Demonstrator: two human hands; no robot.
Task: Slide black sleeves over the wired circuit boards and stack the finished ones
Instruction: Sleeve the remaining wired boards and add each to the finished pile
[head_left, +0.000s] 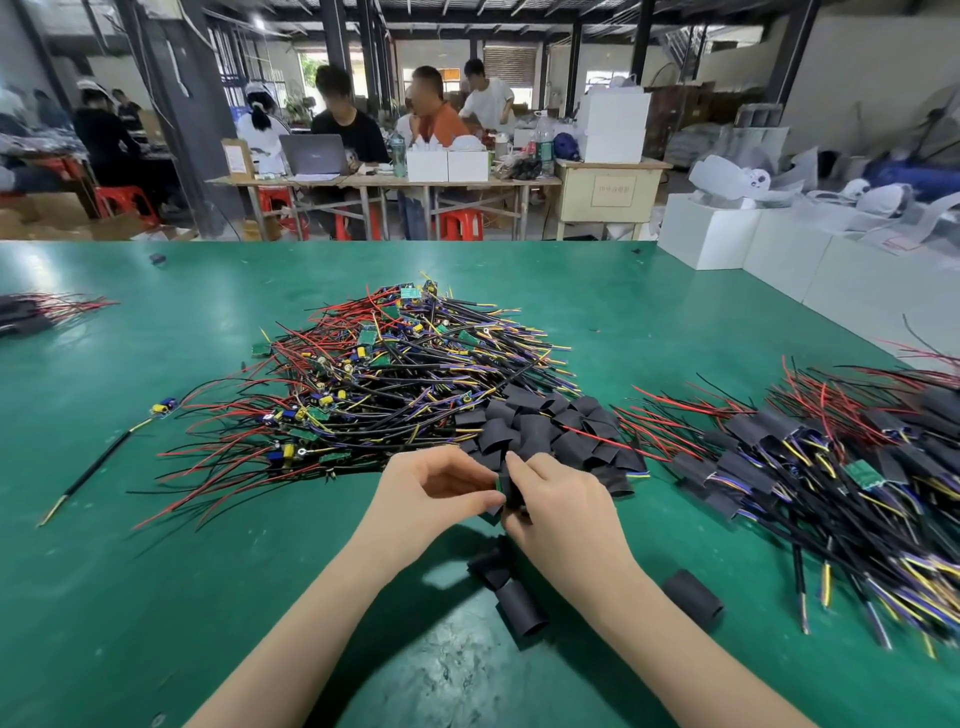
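Note:
A big heap of wired circuit boards (395, 384) with red, black, yellow and purple leads covers the middle of the green table (156, 571). Beside it lies a pile of empty black sleeves (550, 426). Sleeved boards (810, 467) are stacked at the right. Just in front of the sleeve pile, my left hand (431, 493) pinches a small green board (500, 484) while my right hand (561, 504) grips a black sleeve (511, 493) around it. Most of the board is hidden by my fingers.
Loose black sleeves (519, 603) lie near my forearms, one more (693, 597) to the right. A single wired board (161, 408) sits apart at the left, another sleeved bundle (31, 314) at the far left edge. White boxes (727, 234) border the table's far right; people work behind.

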